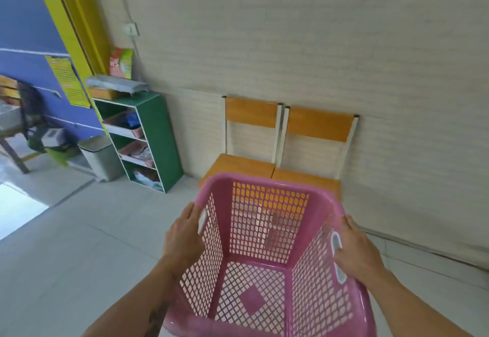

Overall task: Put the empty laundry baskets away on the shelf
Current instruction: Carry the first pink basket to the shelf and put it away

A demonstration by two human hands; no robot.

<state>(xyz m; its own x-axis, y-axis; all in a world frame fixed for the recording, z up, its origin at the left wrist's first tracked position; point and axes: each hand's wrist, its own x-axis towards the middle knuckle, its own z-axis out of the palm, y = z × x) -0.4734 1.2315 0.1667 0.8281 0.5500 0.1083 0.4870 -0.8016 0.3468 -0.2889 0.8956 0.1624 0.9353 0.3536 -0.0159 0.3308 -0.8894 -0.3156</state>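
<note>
I hold a pink plastic laundry basket (267,233) with lattice walls in front of me, above the floor; it is empty inside. My left hand (184,238) grips its left rim beside the handle slot. My right hand (356,250) grips the right rim over the other handle slot. A green shelf unit (156,138) with white shelves stands against the wall to the far left; its compartments hold trays and cloths.
Two wooden chairs (285,135) stand side by side against the beige wall just beyond the basket. A grey pedal bin (99,158) sits left of the shelf. A detergent box (121,62) and a folded cloth lie on the shelf top. A doorway opens at far left.
</note>
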